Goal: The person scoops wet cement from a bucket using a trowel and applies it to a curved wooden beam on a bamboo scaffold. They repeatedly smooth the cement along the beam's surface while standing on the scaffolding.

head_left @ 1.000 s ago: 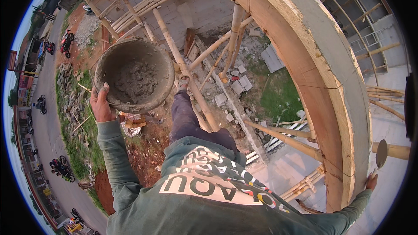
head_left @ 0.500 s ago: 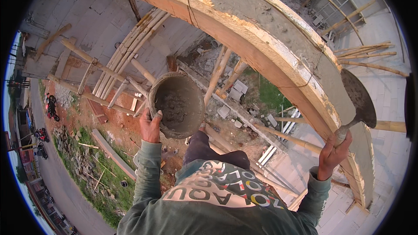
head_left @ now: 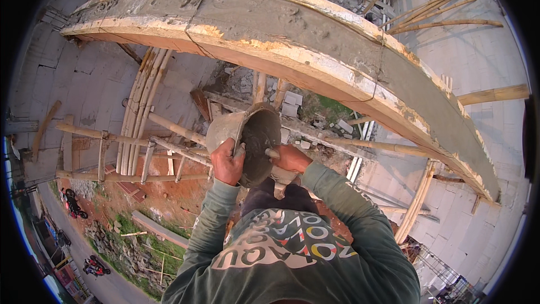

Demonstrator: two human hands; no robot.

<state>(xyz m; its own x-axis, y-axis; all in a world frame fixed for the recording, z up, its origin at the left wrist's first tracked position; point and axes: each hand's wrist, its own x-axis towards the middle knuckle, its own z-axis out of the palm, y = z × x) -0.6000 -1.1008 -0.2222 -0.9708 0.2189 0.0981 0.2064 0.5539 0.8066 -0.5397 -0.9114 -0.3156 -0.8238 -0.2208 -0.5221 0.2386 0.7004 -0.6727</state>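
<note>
While the left hand grips a tilted bucket by its rim before the torso, the right hand clasps a trowel handle at its mouth; grey mortar lies inside. Beyond curves a timber-edged beam.

1 curved beam blocks the way ahead of the bucket; the right hand has open air to its right, with 1 pole running under the beam.
</note>
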